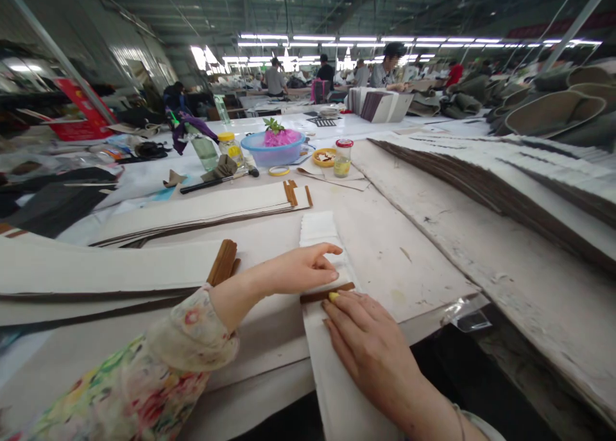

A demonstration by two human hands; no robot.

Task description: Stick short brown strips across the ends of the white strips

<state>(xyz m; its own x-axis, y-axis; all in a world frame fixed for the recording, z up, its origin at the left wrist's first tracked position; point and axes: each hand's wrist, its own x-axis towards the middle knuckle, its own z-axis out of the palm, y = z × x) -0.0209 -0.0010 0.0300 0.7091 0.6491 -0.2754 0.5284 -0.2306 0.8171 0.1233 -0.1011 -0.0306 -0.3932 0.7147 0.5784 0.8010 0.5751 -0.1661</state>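
Observation:
My left hand (310, 266) hovers over a white strip (320, 229) with a ridged surface, its index finger stretched out and its thumb apart. Nothing shows between them. Just below lies a narrow brown band (320, 294) across a white panel (320, 348), at the edge of the strip. My right hand (368, 341) rests flat on the panel, fingers extended, with the fingertips at the brown band. Something small and yellow (333, 296) covers or sits at one fingertip; I cannot tell which.
Stacked white panels with brown ends (120, 268) lie left. Beyond them stand a blue basin (273, 151), a red-lidded jar (342, 158), a yellow dish (325, 157) and a black-handled brush (216, 181). Layered sheets (529, 178) lie right. People (385, 69) work behind.

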